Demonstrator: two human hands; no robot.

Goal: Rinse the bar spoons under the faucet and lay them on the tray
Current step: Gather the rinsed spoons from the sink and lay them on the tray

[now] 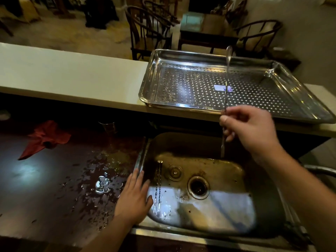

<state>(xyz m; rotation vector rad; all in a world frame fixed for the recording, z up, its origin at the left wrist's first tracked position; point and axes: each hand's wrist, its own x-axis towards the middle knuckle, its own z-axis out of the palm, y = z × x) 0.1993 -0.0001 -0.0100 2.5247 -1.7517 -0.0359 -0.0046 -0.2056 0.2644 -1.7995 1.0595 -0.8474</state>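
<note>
My right hand (pixel 249 128) pinches a long twisted bar spoon (pixel 227 77) near its lower part and holds it upright over the sink's far edge, its bowl end up in front of the perforated steel tray (pixel 156 73). Two more bar spoons (pixel 158 184) lie side by side on the bottom of the steel sink (pixel 227 215), fork ends toward me. My left hand (pixel 134 197) rests flat with straight fingers on the sink's left rim, just left of those spoons. The faucet (pixel 320 170) shows only as a curved pipe at the right edge.
The tray sits on a pale raised counter (pixel 72 77). A wet dark worktop (pixel 63 188) lies left of the sink with a red cloth (pixel 45 137) on it. A drain (pixel 198 187) and a stopper (pixel 174 172) are in the sink. Chairs stand beyond the counter.
</note>
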